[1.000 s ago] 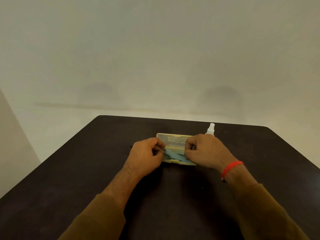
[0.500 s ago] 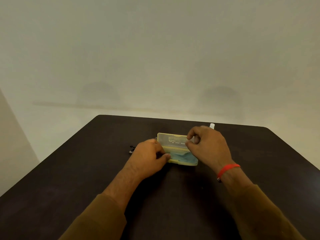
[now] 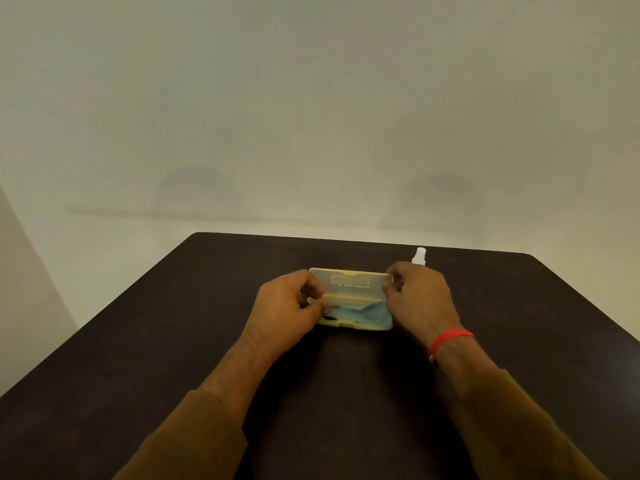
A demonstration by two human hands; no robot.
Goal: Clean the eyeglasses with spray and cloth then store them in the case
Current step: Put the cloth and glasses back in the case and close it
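A pale yellow eyeglass case (image 3: pixel 356 327) lies open mid-table, its translucent lid (image 3: pixel 349 284) standing upright. A blue cloth (image 3: pixel 369 312) fills the base. A dark bit of the eyeglasses (image 3: pixel 329 317) shows under the cloth at the left. My left hand (image 3: pixel 284 313) grips the case's left end near the hinge, fingers curled. My right hand (image 3: pixel 420 299), with a red band on its wrist, pinches the lid's right end. A white spray bottle (image 3: pixel 419 255) stands just behind my right hand, mostly hidden by it.
The dark table (image 3: pixel 166 341) ends at a far edge just beyond the case and bottle. A plain pale wall rises behind it. My brown sleeves cover the near part of the table.
Both hands have left the blue cloth in the base and moved apart to the ends of the lid. The cloth now lies uncovered in the case.
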